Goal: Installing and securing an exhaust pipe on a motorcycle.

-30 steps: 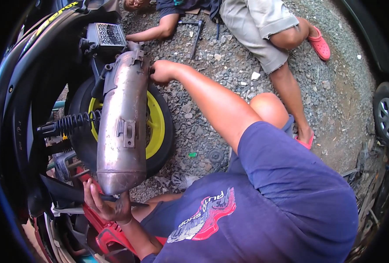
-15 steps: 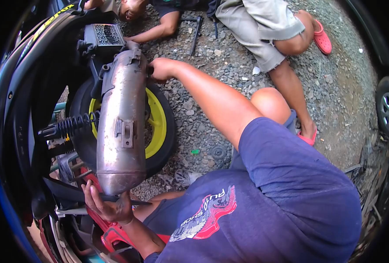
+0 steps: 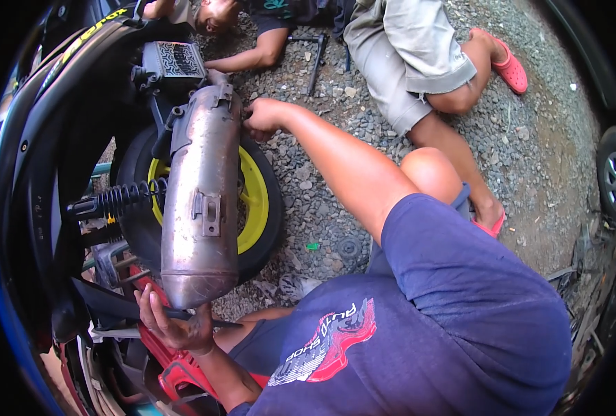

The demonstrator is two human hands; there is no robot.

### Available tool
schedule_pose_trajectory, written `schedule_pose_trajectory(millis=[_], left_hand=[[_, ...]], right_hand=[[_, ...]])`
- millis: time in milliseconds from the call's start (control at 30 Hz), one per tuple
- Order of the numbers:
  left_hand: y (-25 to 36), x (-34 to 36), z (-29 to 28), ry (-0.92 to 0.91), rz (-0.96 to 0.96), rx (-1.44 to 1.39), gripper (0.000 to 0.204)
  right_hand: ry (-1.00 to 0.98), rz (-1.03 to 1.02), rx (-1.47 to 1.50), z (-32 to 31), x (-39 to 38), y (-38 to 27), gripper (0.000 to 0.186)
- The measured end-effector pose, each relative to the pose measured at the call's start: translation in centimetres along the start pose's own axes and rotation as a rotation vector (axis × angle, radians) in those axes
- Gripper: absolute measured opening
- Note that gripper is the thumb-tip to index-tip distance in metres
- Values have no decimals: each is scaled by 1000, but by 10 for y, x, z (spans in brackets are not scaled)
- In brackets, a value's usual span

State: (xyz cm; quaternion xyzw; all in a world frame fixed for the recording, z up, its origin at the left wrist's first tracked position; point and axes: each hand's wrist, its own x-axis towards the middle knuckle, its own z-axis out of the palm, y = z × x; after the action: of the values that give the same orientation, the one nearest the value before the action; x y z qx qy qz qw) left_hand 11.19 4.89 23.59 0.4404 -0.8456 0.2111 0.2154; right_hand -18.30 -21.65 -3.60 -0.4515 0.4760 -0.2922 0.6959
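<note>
A scuffed metal muffler (image 3: pixel 200 180) with a bracket on its side hangs lengthwise in front of a black tyre with a yellow wheel rim (image 3: pixel 254 201). My left hand (image 3: pixel 176 326) cups its tapered near end from below, palm up, fingers on one side and thumb on the other. Beside the far end, on the right, is my right hand (image 3: pixel 265 118), its fingers curled close to the muffler. What those fingers hold, if anything, is hidden. Another person's hand (image 3: pixel 218 75) reaches toward the pipe at the muffler's far end.
Scooter bodywork (image 3: pixel 44 159), a coil spring (image 3: pixel 131 196) and a patterned radiator cover (image 3: pixel 177 62) stand at the left. Another person (image 3: pixel 391 62) lies on the gravel ahead. A dark T-shaped bar (image 3: pixel 316 59), a small green piece (image 3: pixel 313 247) and a dark round part (image 3: pixel 349 247) lie there too.
The whole view has shifted slightly, moving the muffler a little right in the picture. The other person's bent leg has moved a bit. Both my hands keep their places at the muffler.
</note>
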Motion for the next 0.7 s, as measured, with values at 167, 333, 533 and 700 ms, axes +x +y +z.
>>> schedule_pose_trajectory(millis=[167,333,533,700], left_hand=[[-1,-1,3,-14,-34,-23,87],[-2,-7,5,-83,-184,-149,102],[-4,6,10,-53,-358,-705,123],[-28,56,18,151,-252,-735,113]], right_hand=[[0,23,-11,-2,-3,1,20],[-8,5,-70,-1,-7,-5,24],[-23,25,-142,-1,-3,-6,26],[2,67,-387,-11,-24,-19,28]])
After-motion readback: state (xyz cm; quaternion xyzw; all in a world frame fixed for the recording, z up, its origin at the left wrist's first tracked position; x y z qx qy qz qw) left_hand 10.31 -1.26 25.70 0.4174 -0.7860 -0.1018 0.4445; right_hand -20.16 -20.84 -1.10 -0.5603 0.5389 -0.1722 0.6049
